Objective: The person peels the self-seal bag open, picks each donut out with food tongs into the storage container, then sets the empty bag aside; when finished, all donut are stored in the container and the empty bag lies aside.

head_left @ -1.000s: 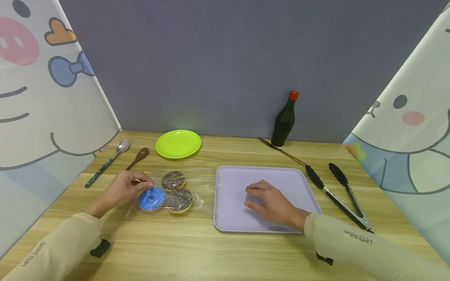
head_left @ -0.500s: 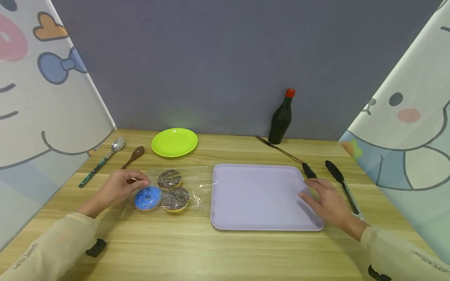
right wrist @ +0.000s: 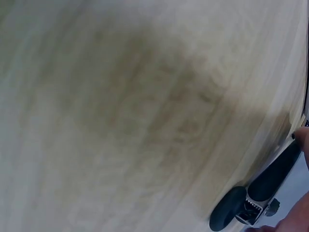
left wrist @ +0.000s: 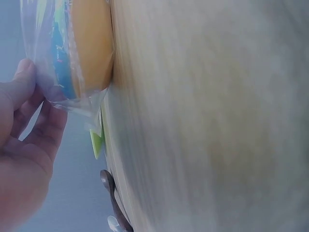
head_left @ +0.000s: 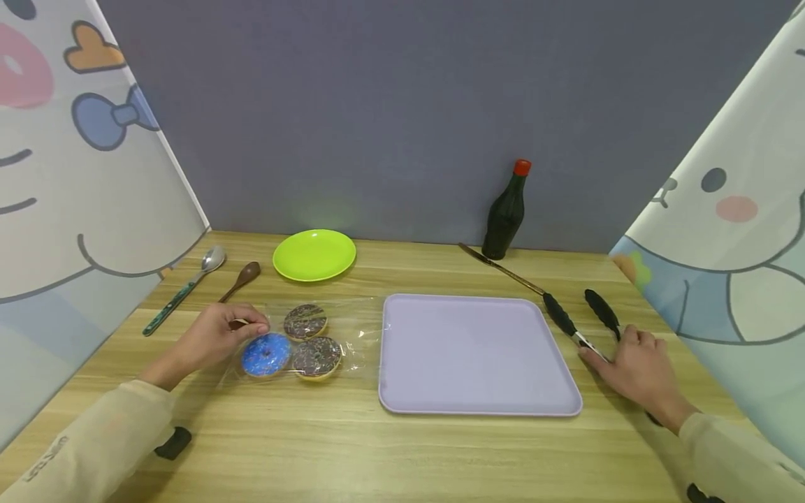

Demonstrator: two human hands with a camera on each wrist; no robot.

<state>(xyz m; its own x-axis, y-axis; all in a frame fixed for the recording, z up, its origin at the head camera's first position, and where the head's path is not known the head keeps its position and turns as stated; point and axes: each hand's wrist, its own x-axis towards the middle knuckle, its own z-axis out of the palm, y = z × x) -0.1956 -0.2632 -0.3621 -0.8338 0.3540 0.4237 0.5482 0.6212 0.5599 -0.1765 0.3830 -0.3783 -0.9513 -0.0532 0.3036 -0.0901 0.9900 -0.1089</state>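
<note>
Right hand (head_left: 635, 363) draped over tongs (head_left: 581, 328), left hand (head_left: 214, 339) pinching donut bag (head_left: 302, 342).

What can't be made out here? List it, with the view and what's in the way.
- Right hand on the tongs, head view: the hand covers the handles, so the grip cannot be told.
- Tongs, right wrist view: only the black tips show; the frame edge cuts off the rest.
- Donut bag, left wrist view: blurred, seen edge-on, donuts cannot be counted.
- Left hand, head view: fingertips at the bag's edge are too small to judge.
</note>
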